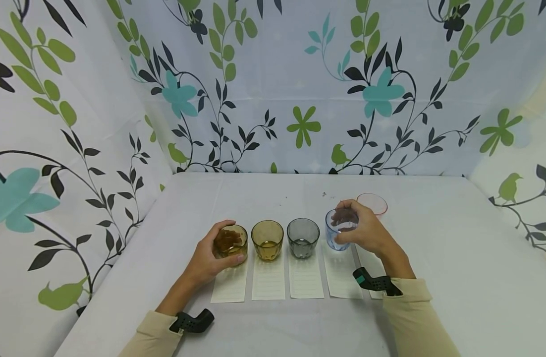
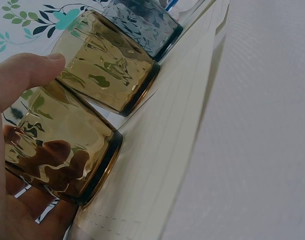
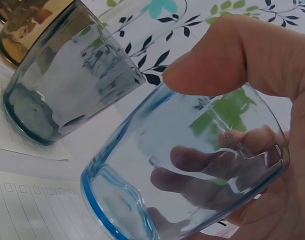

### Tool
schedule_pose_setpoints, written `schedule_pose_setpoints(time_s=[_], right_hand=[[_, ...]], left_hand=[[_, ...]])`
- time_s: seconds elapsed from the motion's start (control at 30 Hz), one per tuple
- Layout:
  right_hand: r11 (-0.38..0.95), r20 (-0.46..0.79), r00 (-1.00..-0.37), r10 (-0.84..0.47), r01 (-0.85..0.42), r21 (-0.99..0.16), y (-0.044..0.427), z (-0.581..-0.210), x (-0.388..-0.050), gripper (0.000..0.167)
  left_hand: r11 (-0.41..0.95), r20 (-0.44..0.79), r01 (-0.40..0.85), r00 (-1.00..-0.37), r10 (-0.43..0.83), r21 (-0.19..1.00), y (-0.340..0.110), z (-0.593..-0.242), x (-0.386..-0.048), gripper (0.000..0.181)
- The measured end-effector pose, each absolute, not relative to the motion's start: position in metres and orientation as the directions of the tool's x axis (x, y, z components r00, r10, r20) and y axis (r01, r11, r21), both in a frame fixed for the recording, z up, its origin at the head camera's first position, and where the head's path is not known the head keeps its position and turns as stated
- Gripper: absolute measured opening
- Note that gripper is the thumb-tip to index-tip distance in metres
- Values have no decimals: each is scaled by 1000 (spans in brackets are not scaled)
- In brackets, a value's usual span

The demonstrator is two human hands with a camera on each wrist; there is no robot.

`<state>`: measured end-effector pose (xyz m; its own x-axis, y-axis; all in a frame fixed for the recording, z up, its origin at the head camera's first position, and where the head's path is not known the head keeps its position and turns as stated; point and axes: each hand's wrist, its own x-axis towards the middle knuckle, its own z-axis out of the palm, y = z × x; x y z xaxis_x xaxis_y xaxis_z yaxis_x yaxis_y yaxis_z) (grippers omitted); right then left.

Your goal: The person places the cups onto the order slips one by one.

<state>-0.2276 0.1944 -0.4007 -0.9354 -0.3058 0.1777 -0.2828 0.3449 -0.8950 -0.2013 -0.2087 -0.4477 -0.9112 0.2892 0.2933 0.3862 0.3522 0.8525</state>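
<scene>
My left hand [image 1: 206,255] grips a brown-amber glass [image 1: 232,254] at the left end of a row, its thumb on the near side and fingers behind. Beside that stands a lighter amber glass [image 1: 267,240], then a smoky grey glass [image 1: 303,239]. With thumb and fingers round its sides, my right hand [image 1: 371,230] holds a light blue glass [image 1: 334,239] at the row's right. The right wrist view shows this blue glass [image 3: 127,165] close up, fingers visible through it; whether its base touches the table I cannot tell.
Several lined paper strips [image 1: 268,285] lie side by side before the glasses, one partly under the right wrist. Behind the right hand is a thin pinkish-red ring [image 1: 386,205], partly hidden. A leaf-patterned cloth [image 1: 255,99] hangs around the white table [image 1: 456,238].
</scene>
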Motion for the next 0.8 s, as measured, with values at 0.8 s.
schedule_pose_setpoints(time_s=[0.8], right_hand=[[336,136,-920,-369,-268,-903,198,-413,-231,64]], left_hand=[[311,303,397,-902,308,864,-210,-453,-203,78]])
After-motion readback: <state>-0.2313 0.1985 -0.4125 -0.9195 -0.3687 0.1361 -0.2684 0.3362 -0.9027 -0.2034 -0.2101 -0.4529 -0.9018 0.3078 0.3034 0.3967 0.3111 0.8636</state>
